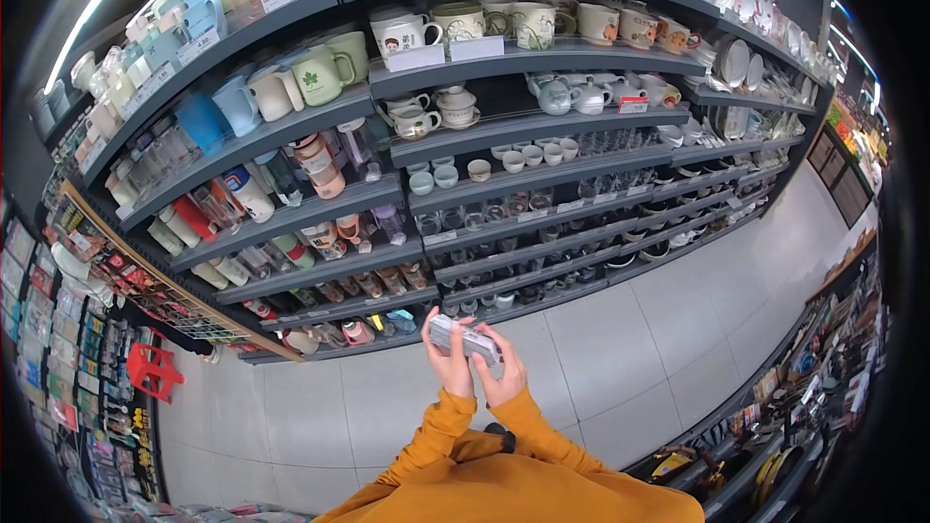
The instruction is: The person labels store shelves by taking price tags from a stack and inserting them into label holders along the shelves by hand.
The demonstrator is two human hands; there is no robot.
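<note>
1. The grey item is up in front of my body, above the tiled floor and between my two hands. It looks like a small flat box, but any print on it is too small to read.
2. My left hand is clamped on one end of it, and my right hand on the other end — so neither hand is free.
3. As I judge it, the taking in hand is done: the item rests on no shelf and both hands bear it. It is not set down anywhere. Whether it is opened, or holds something inside, I cannot tell.
4. Beyond my hands stands the shelf rack, which carries many containers. I see a green mug with a leaf on its side, a blue-grey teapot, and pale cups in a row. What is inside them does not show clearly — I notice no filling.
5. Farther out, well apart at my left, a red plastic thing is near the floor; perhaps it is a basket or a stool.
</note>
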